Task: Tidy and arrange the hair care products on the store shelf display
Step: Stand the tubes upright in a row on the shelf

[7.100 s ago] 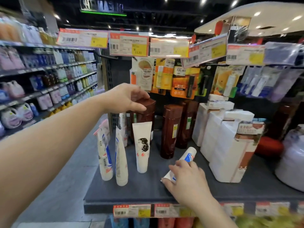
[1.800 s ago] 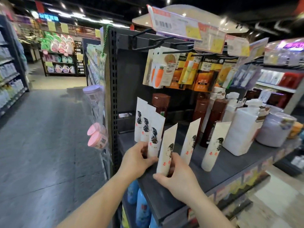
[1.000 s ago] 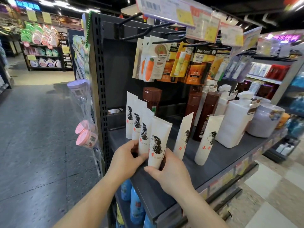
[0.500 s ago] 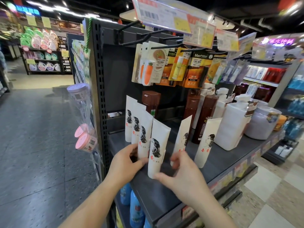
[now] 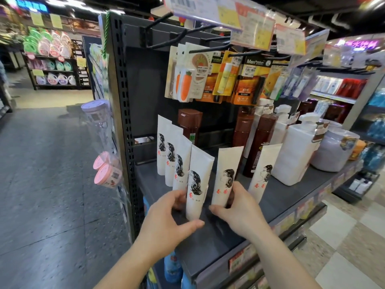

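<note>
Six white tubes printed with a long-haired figure stand cap-down on the dark grey shelf [image 5: 279,197] that crosses the centre of the frame. Four of them form a close row [image 5: 174,155] running from the back toward the lower middle, each overlapping the one behind. The front tube of that row [image 5: 198,184] is held by the left hand [image 5: 166,217], whose thumb curls under its base while the fingers wrap its left side. Just to its right, the fifth tube [image 5: 226,176] is gripped near its bottom by the right hand [image 5: 239,209], fingers on its right edge and thumb reaching in below. The two held tubes stand near each other with a narrow gap between. The sixth tube [image 5: 263,172] stands apart, further right, leaning slightly and untouched.

Behind the tubes, brown bottles [image 5: 258,142] stand toward the back, one more brown bottle [image 5: 190,126] directly behind the row. White pump bottles [image 5: 295,151] fill the right-centre of the shelf, and a pale lilac jar [image 5: 335,151] sits at its right end. Carded packets in orange and cream [image 5: 218,76] hang from black hooks above, under a strip of price labels [image 5: 245,24] along the top of the frame. At left of centre, pink-lidded pots [image 5: 107,174] hang in a clear sleeve from the perforated upright [image 5: 125,101].
</note>
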`<state>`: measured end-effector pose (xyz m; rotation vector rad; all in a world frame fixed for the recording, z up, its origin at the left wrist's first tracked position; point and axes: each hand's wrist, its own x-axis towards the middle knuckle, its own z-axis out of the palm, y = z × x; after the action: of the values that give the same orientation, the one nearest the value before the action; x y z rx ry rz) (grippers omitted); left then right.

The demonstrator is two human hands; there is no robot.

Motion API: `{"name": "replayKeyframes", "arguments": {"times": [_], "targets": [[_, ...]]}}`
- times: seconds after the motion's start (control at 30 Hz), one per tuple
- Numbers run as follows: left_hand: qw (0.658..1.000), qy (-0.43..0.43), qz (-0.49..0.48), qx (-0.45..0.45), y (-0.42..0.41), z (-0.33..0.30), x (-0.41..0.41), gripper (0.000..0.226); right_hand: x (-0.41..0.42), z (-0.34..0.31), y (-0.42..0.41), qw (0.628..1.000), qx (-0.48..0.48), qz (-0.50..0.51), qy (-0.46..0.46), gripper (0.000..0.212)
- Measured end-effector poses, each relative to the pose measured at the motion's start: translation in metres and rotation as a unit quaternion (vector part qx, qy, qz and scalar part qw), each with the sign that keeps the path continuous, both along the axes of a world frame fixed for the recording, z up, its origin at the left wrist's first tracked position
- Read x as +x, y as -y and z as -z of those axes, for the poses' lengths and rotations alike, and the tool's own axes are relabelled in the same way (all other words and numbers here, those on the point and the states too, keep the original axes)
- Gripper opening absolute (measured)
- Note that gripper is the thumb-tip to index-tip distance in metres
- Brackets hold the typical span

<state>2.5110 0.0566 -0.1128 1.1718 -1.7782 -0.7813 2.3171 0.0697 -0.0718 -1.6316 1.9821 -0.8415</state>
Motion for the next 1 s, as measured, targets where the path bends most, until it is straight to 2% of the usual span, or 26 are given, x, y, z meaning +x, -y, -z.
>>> {"name": "replayKeyframes", "arguments": {"times": [0.07, 0.2, 0.37, 0.5, 0.83, 1.0], "targets": [[0.999, 0.049, 0.006, -0.019, 0.002, -0.003, -0.003, 0.051, 0.000, 0.001, -0.006, 1.000, 0.005, -0.015, -0.015, 0.056], [0.998, 0.057, -0.015, -0.030, 0.006, 0.000, -0.005, 0.035, 0.001, 0.002, -0.020, 0.998, 0.016, -0.056, -0.017, 0.063], [0.998, 0.051, -0.026, -0.035, 0.005, 0.000, -0.008, 0.032, 0.000, -0.009, -0.031, 0.986, 0.059, -0.141, -0.074, 0.043], [0.998, 0.042, -0.023, -0.031, 0.004, 0.000, -0.010, 0.032, 0.004, -0.008, -0.035, 0.986, 0.038, -0.149, -0.067, 0.026], [0.998, 0.040, -0.023, -0.038, -0.003, -0.005, -0.010, 0.034, 0.009, 0.010, -0.031, 0.991, 0.003, -0.128, -0.024, 0.046], [0.999, 0.039, -0.025, -0.029, -0.003, -0.003, -0.011, 0.031, 0.007, 0.007, -0.035, 0.985, -0.021, -0.154, -0.077, 0.056]]}}
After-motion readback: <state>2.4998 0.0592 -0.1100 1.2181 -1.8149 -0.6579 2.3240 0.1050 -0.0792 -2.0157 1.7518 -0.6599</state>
